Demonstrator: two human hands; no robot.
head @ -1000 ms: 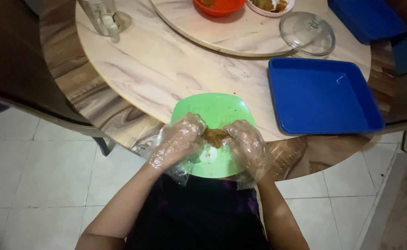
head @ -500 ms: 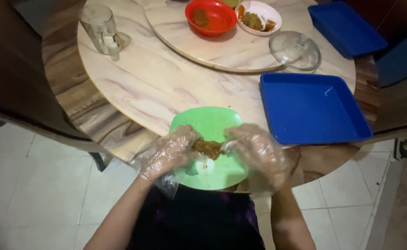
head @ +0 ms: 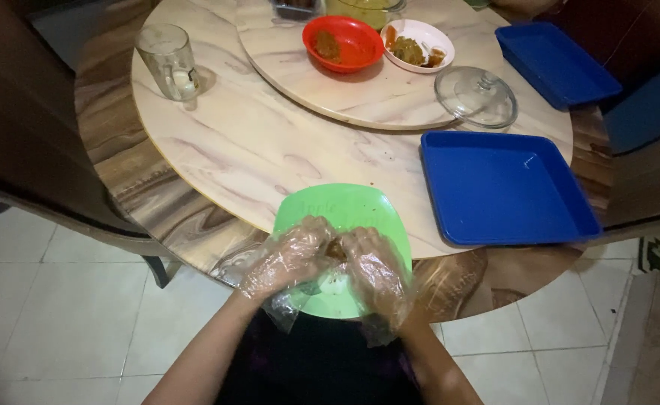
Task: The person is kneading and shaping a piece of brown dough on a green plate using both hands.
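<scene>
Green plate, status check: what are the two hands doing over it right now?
Left hand and right hand, both in clear plastic gloves, share a grip on a brown food piece. Held over green plate. Blue tray alongside, apart. Nothing in the way.

Near edge of the table (head: 217, 150): plate (head: 360, 206), with left hand (head: 289, 259) and right hand (head: 375, 266) together over it, a piece of food (head: 335, 250) between. Right of the plate: tray (head: 502, 187); second tray (head: 555, 60) far right. Far centre, on a turntable (head: 375, 97): two bowls (head: 343, 41), glass lid (head: 476, 96) at right. Far left: glass mug (head: 167, 61).
</scene>
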